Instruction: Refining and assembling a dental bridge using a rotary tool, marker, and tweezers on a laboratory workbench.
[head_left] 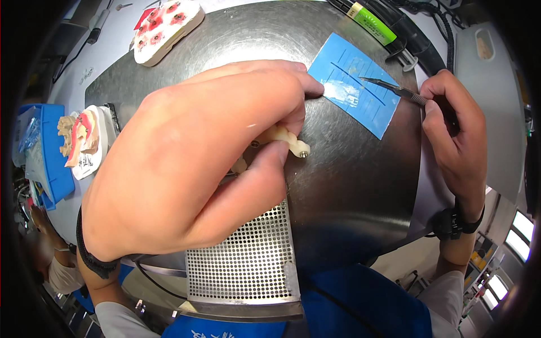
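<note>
My left hand [197, 152] is closed around a cream-coloured dental bridge [290, 142] with small metal fittings, and the fingers cover much of it. It is held over the steel work surface, just above a perforated metal grille [242, 259]. At the right, my right hand [459, 129] pinches a slim metal instrument with a fine pointed tip [397, 90]. That tip lies over a blue pad [360, 84] marked with dark lines and smeared with a whitish substance. Between the left fingertips and the pad's near-left edge there is little distance.
A white dental model with red patches [163, 31] stands at the far left. Nearer, another model with a pink gum part [84, 141] sits beside a blue bin [56, 158]. A green-labelled syringe [375, 25] and a black hose [420, 45] lie at the far right.
</note>
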Action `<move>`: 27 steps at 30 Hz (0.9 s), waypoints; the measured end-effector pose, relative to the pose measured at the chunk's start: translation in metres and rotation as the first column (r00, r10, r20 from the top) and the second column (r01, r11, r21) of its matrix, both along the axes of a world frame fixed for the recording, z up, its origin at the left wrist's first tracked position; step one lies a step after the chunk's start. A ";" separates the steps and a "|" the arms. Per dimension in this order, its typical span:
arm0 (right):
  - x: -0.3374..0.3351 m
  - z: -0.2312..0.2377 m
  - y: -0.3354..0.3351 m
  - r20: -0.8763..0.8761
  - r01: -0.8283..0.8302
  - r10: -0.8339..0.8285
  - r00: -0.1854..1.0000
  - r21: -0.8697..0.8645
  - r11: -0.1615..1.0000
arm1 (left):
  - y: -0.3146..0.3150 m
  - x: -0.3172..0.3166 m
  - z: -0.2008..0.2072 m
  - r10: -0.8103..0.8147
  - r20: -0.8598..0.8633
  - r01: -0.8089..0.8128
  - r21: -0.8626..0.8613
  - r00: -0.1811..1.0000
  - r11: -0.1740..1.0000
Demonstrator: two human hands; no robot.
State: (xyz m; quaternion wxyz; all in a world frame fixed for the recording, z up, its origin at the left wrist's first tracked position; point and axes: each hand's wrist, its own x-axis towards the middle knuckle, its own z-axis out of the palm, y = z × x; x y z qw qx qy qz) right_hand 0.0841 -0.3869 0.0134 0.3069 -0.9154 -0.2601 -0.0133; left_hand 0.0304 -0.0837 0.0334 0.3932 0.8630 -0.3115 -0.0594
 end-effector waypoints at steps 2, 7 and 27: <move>0.002 0.000 -0.001 0.003 -0.017 0.016 1.000 0.002 1.000 | -0.003 -0.005 0.000 0.060 0.016 -0.060 0.017 0.998 0.998; 0.000 -0.002 0.000 0.010 -0.030 0.030 0.999 -0.010 1.000 | 0.021 0.007 -0.019 -0.069 0.027 0.067 0.062 0.997 0.996; -0.012 0.055 0.000 -0.295 -0.149 0.355 0.887 0.545 0.825 | 0.036 -0.005 -0.003 -0.175 -0.737 -0.486 -0.584 0.653 0.650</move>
